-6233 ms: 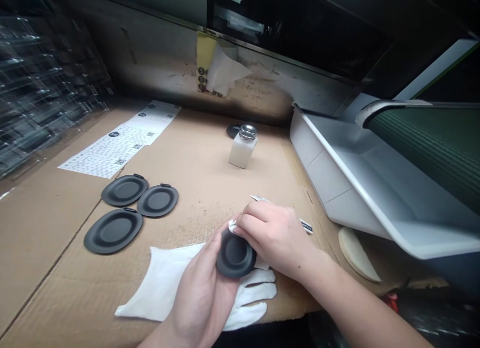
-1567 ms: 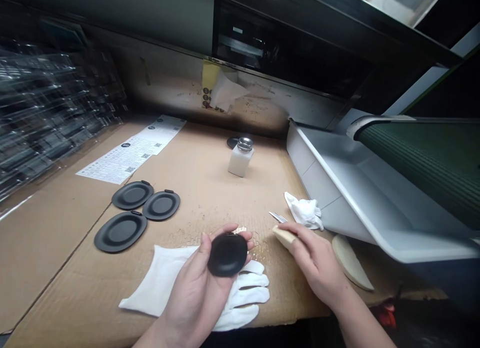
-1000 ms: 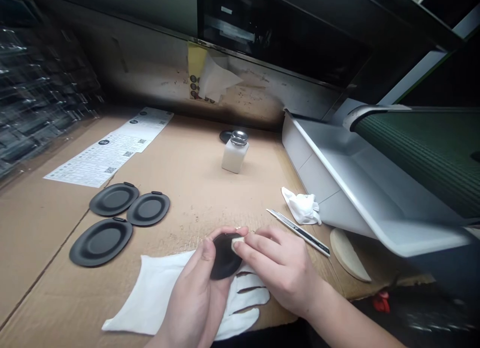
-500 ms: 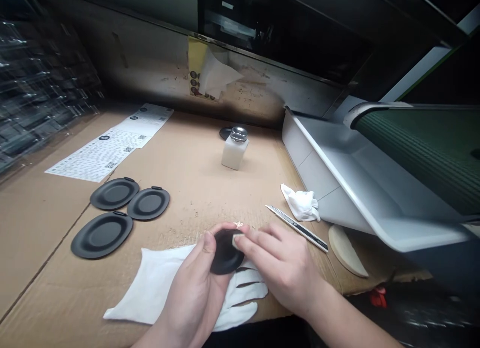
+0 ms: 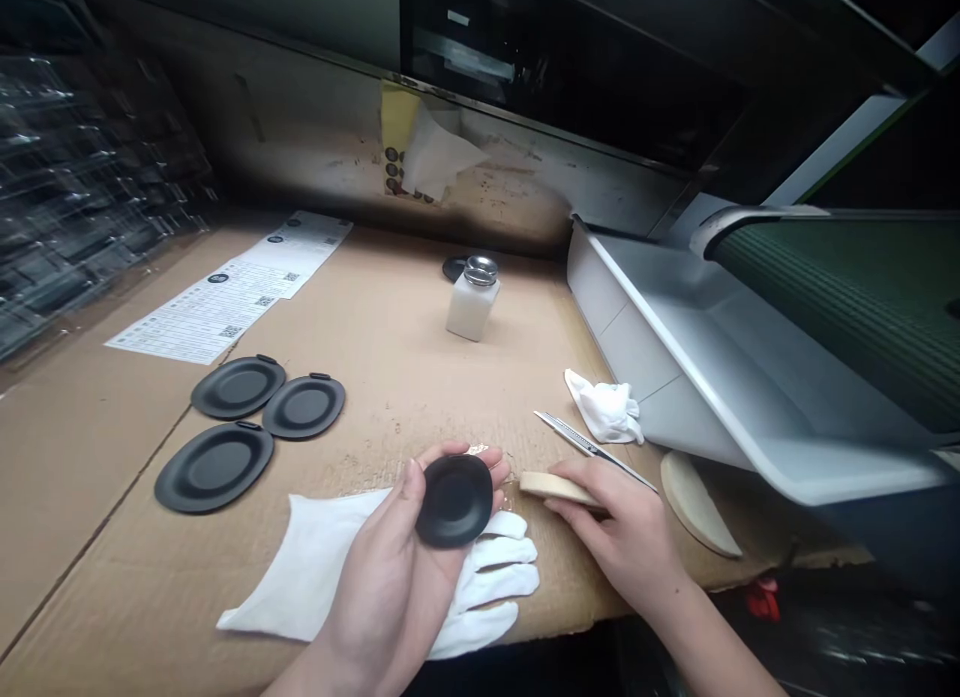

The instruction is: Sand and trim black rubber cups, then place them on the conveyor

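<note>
From far away I see my left grip (image 5: 394, 557) holding a black dish (image 5: 454, 502) over the white glove (image 5: 304, 567); my right grip (image 5: 626, 517) holds a beige pad (image 5: 556, 488) near the glove's right end.

open cardboard (image 5: 390, 367) runs from hands (image 5: 394, 562) to bottle (image 5: 472, 305); knife (image 5: 571, 436) and cloth (image 5: 607, 411) obstruct the right.

A cardboard-covered worktop (image 5: 390, 317) fills the near and middle ground, a dark seam slanting across its left side. Along its far edge stands a greyish wall panel (image 5: 315, 147), stained brown near the middle. Above it, a glossy black panel (image 5: 600, 87) stretches right. A pale slanting beam (image 5: 832, 152) and a green ribbed surface (image 5: 862, 287) occupy the right. Light pools mid-worktop; the far left is shadowy.
</note>
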